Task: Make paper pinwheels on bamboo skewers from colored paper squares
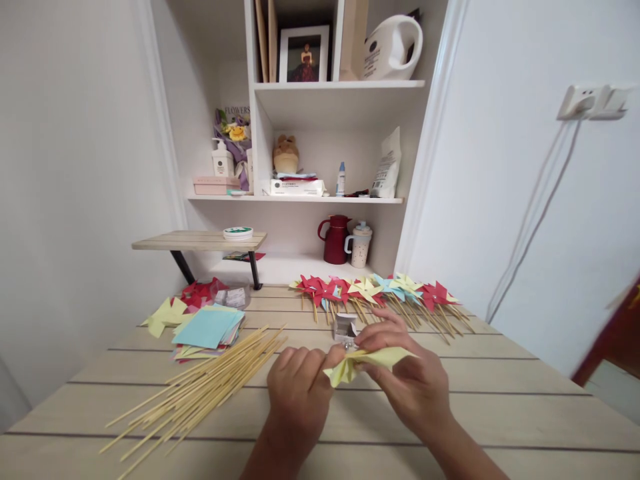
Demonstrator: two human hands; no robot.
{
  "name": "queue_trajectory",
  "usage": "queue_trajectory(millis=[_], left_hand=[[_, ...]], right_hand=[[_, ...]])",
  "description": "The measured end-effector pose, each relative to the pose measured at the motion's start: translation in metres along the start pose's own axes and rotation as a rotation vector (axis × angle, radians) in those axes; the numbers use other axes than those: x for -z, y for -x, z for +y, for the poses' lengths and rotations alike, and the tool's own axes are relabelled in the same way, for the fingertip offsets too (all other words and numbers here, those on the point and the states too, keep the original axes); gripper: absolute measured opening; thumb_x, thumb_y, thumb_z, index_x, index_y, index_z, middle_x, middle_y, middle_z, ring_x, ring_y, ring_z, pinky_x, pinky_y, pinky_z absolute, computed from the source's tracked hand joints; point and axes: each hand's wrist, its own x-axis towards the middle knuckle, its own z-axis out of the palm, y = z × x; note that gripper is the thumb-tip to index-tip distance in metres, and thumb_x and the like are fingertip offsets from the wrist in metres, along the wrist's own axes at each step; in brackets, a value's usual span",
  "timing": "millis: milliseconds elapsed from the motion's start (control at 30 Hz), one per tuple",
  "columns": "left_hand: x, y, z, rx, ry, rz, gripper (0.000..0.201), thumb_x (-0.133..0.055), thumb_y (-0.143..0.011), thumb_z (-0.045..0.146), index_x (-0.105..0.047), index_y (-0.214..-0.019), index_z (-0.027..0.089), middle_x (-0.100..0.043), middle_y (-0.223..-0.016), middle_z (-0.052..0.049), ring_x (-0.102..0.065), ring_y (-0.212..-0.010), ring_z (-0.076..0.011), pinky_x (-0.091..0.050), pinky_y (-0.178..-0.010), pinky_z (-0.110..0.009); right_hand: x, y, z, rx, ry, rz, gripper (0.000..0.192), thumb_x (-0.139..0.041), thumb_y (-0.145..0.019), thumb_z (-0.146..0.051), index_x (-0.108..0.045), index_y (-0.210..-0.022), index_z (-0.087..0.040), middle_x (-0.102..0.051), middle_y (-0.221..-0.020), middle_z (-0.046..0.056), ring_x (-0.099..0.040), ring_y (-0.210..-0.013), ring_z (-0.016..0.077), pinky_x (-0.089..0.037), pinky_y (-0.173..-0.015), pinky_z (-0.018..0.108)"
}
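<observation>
My left hand (299, 385) and my right hand (411, 375) meet over the wooden table (500, 393), both pinching a folded yellow paper pinwheel (367, 361) between them. The left fingers grip its left end, the right fingers hold its top and right side. Just behind the paper stands a small open box (345, 329). A bundle of thin wooden sticks (200, 390) lies to the left of my left hand.
A stack of coloured paper squares (207, 328) lies at the left. A row of finished pinwheels on sticks (380, 293) lies across the back. Behind are a small wooden riser (197, 241), shelves with a red jug (336, 239) and a cup (360, 244).
</observation>
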Motion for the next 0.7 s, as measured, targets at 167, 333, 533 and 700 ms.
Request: queue_trajectory(millis=[167,333,533,700], left_hand=[[0.001,0.001,0.000,0.010,-0.014,-0.013,0.009,-0.052,-0.097,0.014,-0.060,-0.100,0.016,-0.062,-0.062,0.001,-0.052,-0.053,-0.0138,-0.032,-0.054,-0.031],[0.002,0.001,0.001,0.013,-0.015,-0.023,0.013,-0.050,-0.098,0.015,-0.060,-0.107,0.015,-0.062,-0.063,0.000,-0.053,-0.054,-0.0140,-0.032,-0.054,-0.032],[0.006,-0.001,0.003,0.010,-0.035,-0.020,0.015,-0.055,-0.095,0.013,-0.062,-0.108,0.014,-0.066,-0.065,0.000,-0.055,-0.055,-0.0138,-0.032,-0.056,-0.032],[0.010,0.001,0.005,-0.006,0.003,-0.018,0.020,-0.058,-0.094,0.012,-0.062,-0.114,0.012,-0.071,-0.075,-0.003,-0.063,-0.064,-0.0143,-0.036,-0.062,-0.032]], right_hand=[[0.000,0.001,0.001,-0.017,0.064,-0.006,0.014,-0.066,-0.085,-0.013,-0.063,-0.092,-0.024,-0.072,-0.083,0.001,-0.069,-0.079,0.0206,-0.043,-0.103,0.054],[0.000,0.001,0.000,-0.037,0.081,-0.003,0.012,-0.065,-0.086,-0.015,-0.063,-0.092,-0.025,-0.072,-0.083,0.002,-0.069,-0.080,0.0217,-0.042,-0.104,0.056],[0.001,-0.001,-0.001,0.023,0.049,-0.008,0.025,-0.065,-0.083,-0.008,-0.062,-0.100,-0.026,-0.074,-0.087,0.001,-0.070,-0.082,0.0214,-0.039,-0.106,0.057],[0.002,-0.002,-0.002,0.124,0.032,-0.010,0.043,-0.064,-0.081,-0.002,-0.059,-0.116,-0.027,-0.076,-0.083,0.000,-0.071,-0.085,0.0229,-0.035,-0.108,0.059]])
